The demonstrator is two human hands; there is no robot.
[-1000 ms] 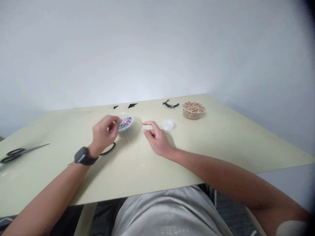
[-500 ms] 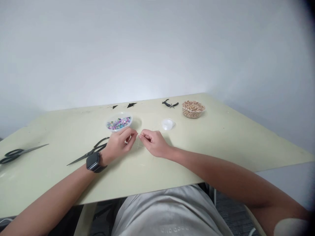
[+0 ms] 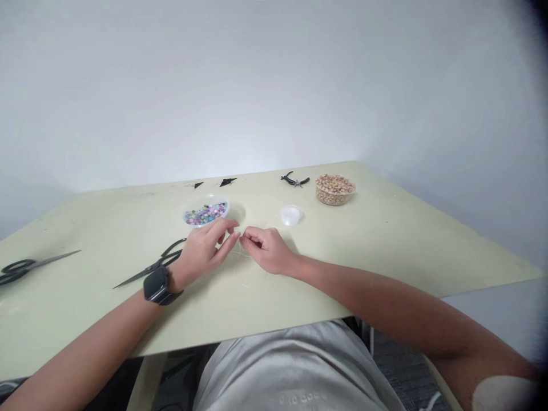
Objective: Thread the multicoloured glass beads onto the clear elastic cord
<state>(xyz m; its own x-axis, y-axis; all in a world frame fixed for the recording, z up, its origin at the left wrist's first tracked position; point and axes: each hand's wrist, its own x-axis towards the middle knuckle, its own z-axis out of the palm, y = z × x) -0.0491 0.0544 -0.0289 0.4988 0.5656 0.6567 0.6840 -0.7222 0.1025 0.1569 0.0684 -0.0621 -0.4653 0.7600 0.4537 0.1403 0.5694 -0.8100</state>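
Observation:
My right hand (image 3: 269, 251) is closed in a pinch on a fine pale thread (image 3: 245, 254), whose loose strands trail below the fingertips over the table. Close beside it on the left, my left hand (image 3: 206, 249) has its thumb and index finger apart, and I see nothing held between them. The left thumb tip almost meets the right fingertips; whether it touches the thread I cannot tell. Just beyond the left hand stands a clear bowl of colourful beads (image 3: 206, 213). Black-handled scissors (image 3: 149, 268) lie partly behind the left wrist.
Another pair of scissors (image 3: 36, 265) lies at the far left. Toward the back are black pliers (image 3: 295, 181), a tub of tan beads or nuts (image 3: 335, 189) and a small clear container (image 3: 291, 215). Black scraps (image 3: 228, 182) lie near the wall on the table (image 3: 406, 240).
My left thumb and index finger have parted from a pinch, the index finger lifting. The right hand keeps its pinch, nearly still. The whole view has shifted slightly.

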